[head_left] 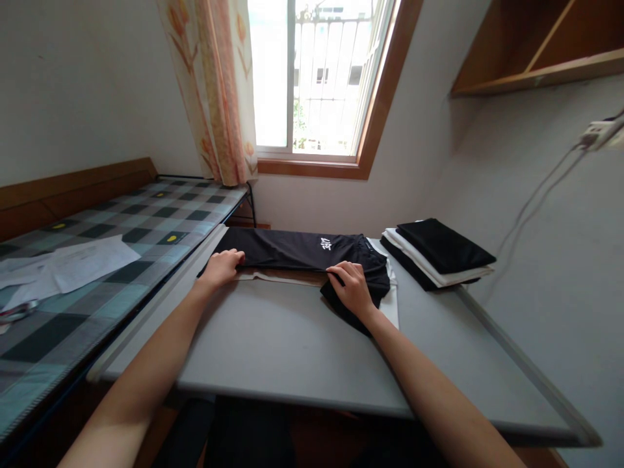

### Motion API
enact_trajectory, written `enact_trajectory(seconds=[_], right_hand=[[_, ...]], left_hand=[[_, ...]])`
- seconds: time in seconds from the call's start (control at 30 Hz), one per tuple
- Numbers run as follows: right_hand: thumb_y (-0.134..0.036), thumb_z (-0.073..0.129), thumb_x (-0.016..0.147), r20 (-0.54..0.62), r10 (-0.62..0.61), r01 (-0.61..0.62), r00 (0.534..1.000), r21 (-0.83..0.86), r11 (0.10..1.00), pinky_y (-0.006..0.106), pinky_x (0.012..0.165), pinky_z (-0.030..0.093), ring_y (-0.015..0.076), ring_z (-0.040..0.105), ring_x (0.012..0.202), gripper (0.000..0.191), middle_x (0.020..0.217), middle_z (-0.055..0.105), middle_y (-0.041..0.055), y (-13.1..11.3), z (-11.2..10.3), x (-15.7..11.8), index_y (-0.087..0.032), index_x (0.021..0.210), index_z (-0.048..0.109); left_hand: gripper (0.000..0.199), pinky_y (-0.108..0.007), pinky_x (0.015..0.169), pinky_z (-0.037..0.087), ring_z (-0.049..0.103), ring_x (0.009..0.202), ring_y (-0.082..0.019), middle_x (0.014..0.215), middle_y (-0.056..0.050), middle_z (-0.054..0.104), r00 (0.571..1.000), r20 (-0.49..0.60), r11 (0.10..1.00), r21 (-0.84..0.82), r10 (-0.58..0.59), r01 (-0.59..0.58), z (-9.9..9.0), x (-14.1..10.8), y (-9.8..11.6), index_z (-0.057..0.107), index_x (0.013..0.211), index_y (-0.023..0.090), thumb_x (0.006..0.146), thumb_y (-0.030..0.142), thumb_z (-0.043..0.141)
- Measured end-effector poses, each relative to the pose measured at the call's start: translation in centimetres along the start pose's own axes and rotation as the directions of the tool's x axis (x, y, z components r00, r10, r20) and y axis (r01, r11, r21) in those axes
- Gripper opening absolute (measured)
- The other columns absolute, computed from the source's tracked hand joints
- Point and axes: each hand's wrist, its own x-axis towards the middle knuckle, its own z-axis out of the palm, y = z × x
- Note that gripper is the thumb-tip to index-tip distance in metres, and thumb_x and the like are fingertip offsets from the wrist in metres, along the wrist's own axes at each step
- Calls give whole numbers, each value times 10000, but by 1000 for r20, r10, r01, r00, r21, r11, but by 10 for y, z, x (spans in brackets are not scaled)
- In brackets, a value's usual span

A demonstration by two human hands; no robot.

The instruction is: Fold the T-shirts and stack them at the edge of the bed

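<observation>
A black garment (287, 247) with white lettering lies folded into a long strip across the table; I cannot tell if it is a shirt or trousers. My left hand (224, 265) grips its near edge at the left end, fingers closed on the cloth. Toward the right end, my right hand (351, 286) pinches the same near edge, beside the lettering. Part of the black cloth spreads toward me under my right wrist. White cloth (391, 307) shows beneath the garment on the right. A thin brown and pale strip (283, 277) shows below the near edge between my hands.
The grey table (287, 351) holds a stack of folded black and white clothes (446, 253) at the back right. On the left stands a bed with a checked cover (190, 201) and loose papers (92, 263). A window (322, 84) and curtain (221, 91) are behind.
</observation>
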Motion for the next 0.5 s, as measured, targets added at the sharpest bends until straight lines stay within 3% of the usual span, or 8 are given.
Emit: enact_trajectory(seconds=[0.13, 0.27, 0.4, 0.5], right_hand=[[-260, 520, 941, 7, -5, 5, 1000, 8, 1000, 373, 831, 401, 198, 579, 841, 135, 868, 643, 34, 0, 0, 0, -243, 963, 653], [-251, 516, 940, 30, -27, 26, 999, 38, 999, 372, 831, 419, 197, 584, 847, 152, 880, 647, 40, -1, 1, 0, -246, 976, 663], [-247, 512, 939, 54, -45, 42, 998, 57, 998, 364, 817, 439, 192, 582, 824, 159, 866, 641, 45, -1, 1, 1, -239, 959, 669], [-242, 512, 938, 68, -48, 44, 996, 67, 997, 358, 808, 449, 191, 581, 823, 156, 869, 640, 47, -1, 1, 1, -232, 951, 667]], left_hand=[[294, -332, 701, 397, 641, 772, -232, 839, -57, 718, 956, -126, 964, -49, -266, 262, -11, 1, -9, 682, 861, 227, 696, 65, 499], [364, -395, 828, 380, 628, 851, -240, 954, -76, 727, 877, -336, 939, -90, -343, 333, -11, 2, -14, 688, 1019, 221, 770, 84, 460], [311, -463, 868, 372, 590, 938, -278, 990, -105, 705, 791, -344, 863, -178, -505, 474, 1, -5, -28, 710, 950, 203, 796, 98, 461], [218, -440, 808, 421, 571, 954, -287, 1001, -118, 666, 715, -296, 769, -344, -634, 539, 2, -8, -39, 697, 879, 187, 776, 137, 512]])
